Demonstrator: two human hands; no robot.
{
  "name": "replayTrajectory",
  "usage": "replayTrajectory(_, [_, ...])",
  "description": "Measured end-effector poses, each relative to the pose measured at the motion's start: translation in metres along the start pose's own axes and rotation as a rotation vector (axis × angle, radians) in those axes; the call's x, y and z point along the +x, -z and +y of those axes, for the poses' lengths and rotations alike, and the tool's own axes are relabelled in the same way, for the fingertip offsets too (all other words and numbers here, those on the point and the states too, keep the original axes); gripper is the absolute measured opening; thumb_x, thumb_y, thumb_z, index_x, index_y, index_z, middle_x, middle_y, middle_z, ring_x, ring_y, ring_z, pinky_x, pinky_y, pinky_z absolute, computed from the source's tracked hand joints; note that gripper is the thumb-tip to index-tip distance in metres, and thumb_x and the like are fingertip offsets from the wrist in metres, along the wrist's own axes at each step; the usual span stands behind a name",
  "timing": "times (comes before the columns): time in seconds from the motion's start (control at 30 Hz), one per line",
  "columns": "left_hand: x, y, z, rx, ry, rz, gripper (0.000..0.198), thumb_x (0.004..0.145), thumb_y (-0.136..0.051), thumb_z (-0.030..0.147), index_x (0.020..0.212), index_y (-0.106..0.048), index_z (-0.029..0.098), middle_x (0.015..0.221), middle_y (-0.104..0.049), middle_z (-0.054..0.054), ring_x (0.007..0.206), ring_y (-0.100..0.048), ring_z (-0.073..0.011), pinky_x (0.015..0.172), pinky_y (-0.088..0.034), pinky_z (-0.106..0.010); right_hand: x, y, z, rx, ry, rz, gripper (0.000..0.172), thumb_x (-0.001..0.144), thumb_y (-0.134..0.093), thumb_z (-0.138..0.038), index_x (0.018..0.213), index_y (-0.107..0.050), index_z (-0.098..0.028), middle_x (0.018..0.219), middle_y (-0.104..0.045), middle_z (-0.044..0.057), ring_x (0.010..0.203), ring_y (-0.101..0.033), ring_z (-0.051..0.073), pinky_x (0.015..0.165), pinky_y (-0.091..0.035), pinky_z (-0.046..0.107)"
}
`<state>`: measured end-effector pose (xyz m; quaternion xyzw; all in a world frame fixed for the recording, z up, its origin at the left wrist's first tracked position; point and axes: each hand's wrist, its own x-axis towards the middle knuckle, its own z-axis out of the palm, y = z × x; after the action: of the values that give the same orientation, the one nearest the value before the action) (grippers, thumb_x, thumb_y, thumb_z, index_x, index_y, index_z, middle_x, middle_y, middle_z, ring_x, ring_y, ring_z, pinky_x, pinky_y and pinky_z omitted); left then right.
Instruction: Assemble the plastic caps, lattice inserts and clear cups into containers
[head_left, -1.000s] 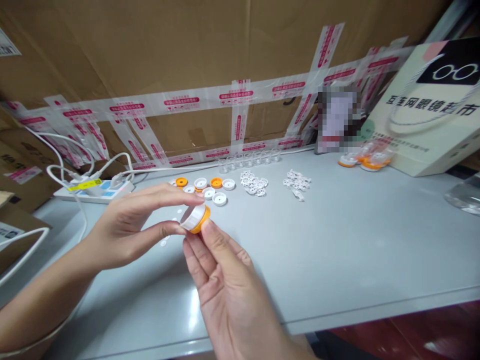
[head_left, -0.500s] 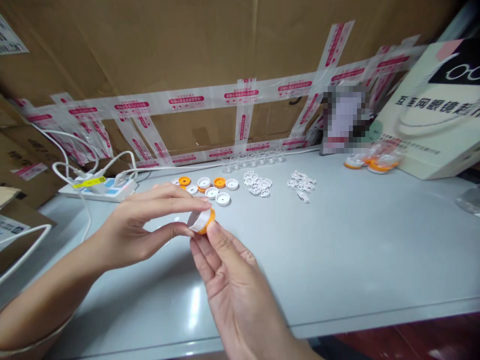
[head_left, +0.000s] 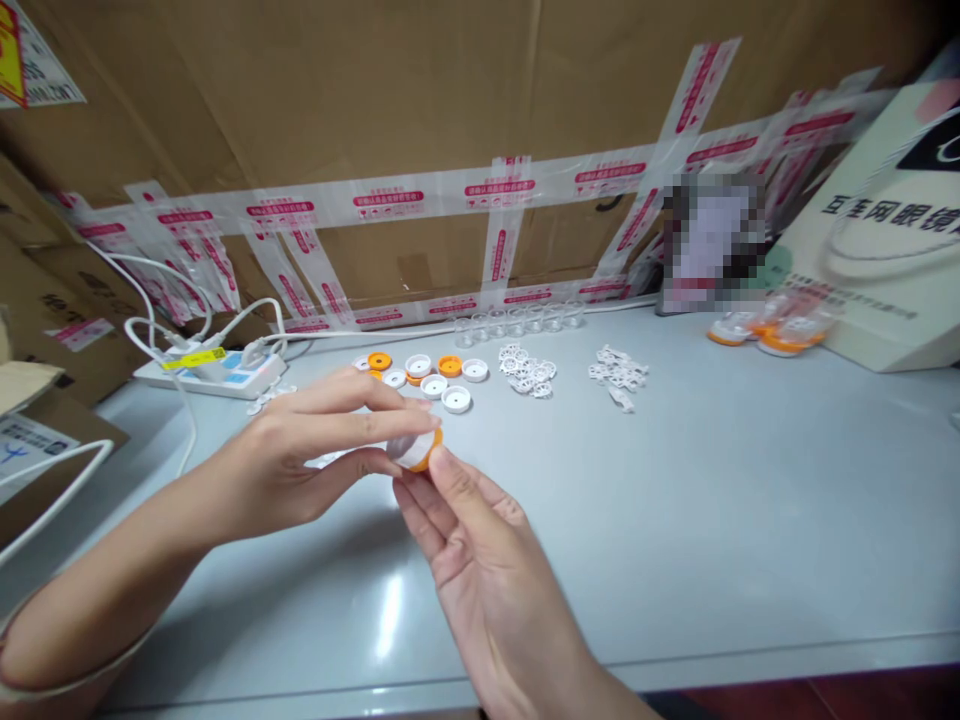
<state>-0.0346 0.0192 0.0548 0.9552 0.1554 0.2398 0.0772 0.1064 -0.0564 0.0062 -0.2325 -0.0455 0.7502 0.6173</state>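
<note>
Between my two hands, above the grey table, is a small round container (head_left: 412,452) with a clear or white body and an orange rim. My left hand (head_left: 322,445) pinches its body between thumb and fingers from the left. From below and right, my right hand (head_left: 480,545) grips the orange rim with thumb and fingertips. Behind my hands lie several round caps, among them a white cap (head_left: 456,399) and an orange cap (head_left: 449,366). Small white openwork plastic parts (head_left: 532,372) form one pile, with another pile of white parts (head_left: 619,372) to its right.
Several clear cups (head_left: 517,322) stand in a row at the back, before a large cardboard box (head_left: 390,90). A power strip (head_left: 217,372) with white cables is at left. Several orange-rimmed pieces (head_left: 787,335) lie at right, beside a printed paper bag (head_left: 862,230). The grey table (head_left: 712,520) extends right.
The view has shifted slightly, so the scene sits further right. Both hands still hold the container, and my left fingers now cover more of its body.
</note>
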Motion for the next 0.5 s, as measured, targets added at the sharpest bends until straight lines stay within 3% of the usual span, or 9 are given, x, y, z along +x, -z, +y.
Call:
replayTrajectory(0.27, [-0.0010, -0.0007, 0.0007, -0.022, 0.060, -0.022, 0.039, 0.082, -0.058, 0.011, 0.118, -0.055, 0.024, 0.098, -0.065, -0.004, 0.090, -0.061, -0.0143, 0.077, -0.051, -0.023, 0.0015, 0.0055, -0.0008, -0.043, -0.015, -0.015, 0.022, 0.067, -0.072, -0.033, 0.081, -0.072, -0.015, 0.091, -0.072, 0.005, 0.085, -0.065, 0.011, 0.089, -0.048, 0.025])
replayTrajectory(0.5, [-0.0026, -0.0041, 0.0015, -0.004, 0.086, -0.059, 0.036, 0.084, -0.053, 0.010, 0.117, -0.055, 0.024, 0.101, -0.063, -0.006, 0.094, -0.059, -0.0153, 0.079, -0.050, -0.026, 0.0040, 0.0071, -0.0019, -0.060, -0.004, 0.014, 0.021, 0.066, -0.074, -0.029, 0.080, -0.072, -0.013, 0.087, -0.072, 0.005, 0.081, -0.065, 0.011, 0.086, -0.050, 0.025])
